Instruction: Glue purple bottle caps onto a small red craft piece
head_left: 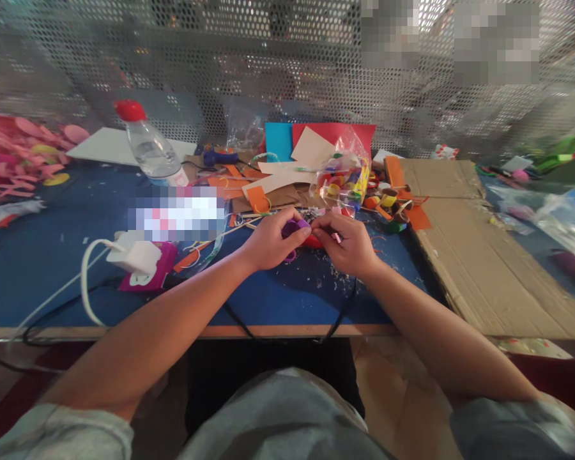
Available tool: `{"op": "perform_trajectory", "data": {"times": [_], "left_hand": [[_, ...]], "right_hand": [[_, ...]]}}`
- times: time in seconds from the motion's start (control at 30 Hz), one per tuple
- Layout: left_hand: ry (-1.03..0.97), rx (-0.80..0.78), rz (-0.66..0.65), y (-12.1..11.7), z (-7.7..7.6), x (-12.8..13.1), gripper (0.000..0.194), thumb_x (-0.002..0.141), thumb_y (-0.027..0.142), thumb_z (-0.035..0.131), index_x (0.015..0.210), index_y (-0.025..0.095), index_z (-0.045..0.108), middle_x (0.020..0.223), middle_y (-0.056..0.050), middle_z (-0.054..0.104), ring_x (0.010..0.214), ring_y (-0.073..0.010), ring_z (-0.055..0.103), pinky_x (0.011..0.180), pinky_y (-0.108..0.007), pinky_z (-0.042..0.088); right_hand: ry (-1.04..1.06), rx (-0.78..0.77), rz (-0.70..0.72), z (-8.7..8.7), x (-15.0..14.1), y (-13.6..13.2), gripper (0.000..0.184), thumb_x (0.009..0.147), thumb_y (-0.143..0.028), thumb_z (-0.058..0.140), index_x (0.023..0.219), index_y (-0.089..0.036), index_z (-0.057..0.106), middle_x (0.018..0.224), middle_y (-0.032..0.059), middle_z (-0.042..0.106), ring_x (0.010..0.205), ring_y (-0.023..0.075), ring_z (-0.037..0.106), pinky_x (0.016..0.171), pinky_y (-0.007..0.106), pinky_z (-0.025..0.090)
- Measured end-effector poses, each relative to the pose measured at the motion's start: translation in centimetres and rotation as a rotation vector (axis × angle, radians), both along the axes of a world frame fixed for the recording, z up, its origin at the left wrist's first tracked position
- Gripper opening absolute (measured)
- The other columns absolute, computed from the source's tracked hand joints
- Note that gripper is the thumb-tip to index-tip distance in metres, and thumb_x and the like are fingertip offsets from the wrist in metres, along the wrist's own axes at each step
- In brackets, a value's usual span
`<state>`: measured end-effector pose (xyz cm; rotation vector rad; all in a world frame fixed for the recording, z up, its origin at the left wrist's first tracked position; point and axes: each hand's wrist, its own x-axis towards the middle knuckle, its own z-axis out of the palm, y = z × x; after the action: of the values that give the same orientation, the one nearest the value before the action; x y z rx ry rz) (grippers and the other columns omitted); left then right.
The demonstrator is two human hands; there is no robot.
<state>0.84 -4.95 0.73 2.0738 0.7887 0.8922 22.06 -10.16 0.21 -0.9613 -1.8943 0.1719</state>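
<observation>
Small purple curled strip (pixel 303 223), material unconf., obs. above blue tabletop (pixel 278 300), clamped betw. thumb & fingers of L hand (pixel 269 243), appar. to steady it for R hand (pixel 349 243) just beside, fingers bent inward, can't tell if gripping anything.

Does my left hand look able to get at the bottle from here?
Probably yes: nothing tall seems to stand between your left hand and the bottle, though that hand holds the purple piece.
</observation>
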Motion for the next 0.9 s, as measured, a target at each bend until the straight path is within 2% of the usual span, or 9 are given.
{"op": "perform_trajectory", "data": {"times": [0.17, 0.4, 0.57, 0.73, 0.9], "left_hand": [[-0.02, 0.003, 0.034, 0.2, -0.02, 0.09, 0.034, 0.096, 0.054, 0.068, 0.096, 0.02, 0.063, 0.078, 0.001, 0.068, 0.069, -0.014, 0.057, 0.068, -0.029, 0.044], [-0.008, -0.001, -0.004, 0.0, -0.18, 0.2, 0.042, 0.094, 0.061, 0.074, 0.096, 0.02, 0.065, 0.077, 0.001, 0.067, 0.067, -0.0135, 0.056, 0.066, -0.028, 0.043], [0.023, 0.004, -0.051, -0.21, -0.07, 0.3, 0.042, 0.094, 0.06, 0.072, 0.092, 0.02, 0.064, 0.077, 0.001, 0.066, 0.068, -0.0131, 0.056, 0.066, -0.028, 0.043], [0.028, -0.001, -0.047, -0.2, -0.05, 0.31, 0.042, 0.093, 0.061, 0.072, 0.089, 0.02, 0.063, 0.074, 0.001, 0.065, 0.067, -0.0131, 0.053, 0.066, -0.028, 0.042], [0.026, -0.015, -0.051, -0.39, 0.05, 0.38, 0.039, 0.092, 0.057, 0.071, 0.088, 0.02, 0.063, 0.076, 0.001, 0.065, 0.069, -0.0138, 0.053, 0.067, -0.029, 0.042]], "right_hand": [[-0.035, 0.042, -0.071, 0.15, -0.04, -0.18, 0.008, 0.101, -0.021, 0.066, 0.099, -0.023, 0.074, 0.078, 0.0001, 0.072, 0.063, 0.0142, 0.06, 0.061, 0.03, 0.049], [-0.134, 0.096, -0.155, -0.01, 0.02, -0.62, 0.01, 0.093, -0.015, 0.062, 0.093, -0.022, 0.068, 0.077, 0.0009, 0.069, 0.06, 0.0138, 0.057, 0.059, 0.03, 0.047], [-0.204, 0.14, -0.152, -0.22, 0.07, -0.63, 0.01, 0.089, -0.014, 0.058, 0.089, -0.023, 0.063, 0.078, 0.0014, 0.069, 0.062, 0.0144, 0.057, 0.058, 0.03, 0.044], [-0.26, 0.179, -0.173, -0.39, -0.01, -0.47, 0.012, 0.09, -0.013, 0.056, 0.09, -0.023, 0.062, 0.08, 0.003, 0.071, 0.067, 0.0171, 0.062, 0.061, 0.031, 0.046], [-0.28, 0.192, -0.144, -0.6, -0.06, -0.35, 0.018, 0.091, -0.007, 0.053, 0.087, -0.023, 0.061, 0.08, 0.0033, 0.071, 0.065, 0.0166, 0.06, 0.06, 0.03, 0.044]]}}
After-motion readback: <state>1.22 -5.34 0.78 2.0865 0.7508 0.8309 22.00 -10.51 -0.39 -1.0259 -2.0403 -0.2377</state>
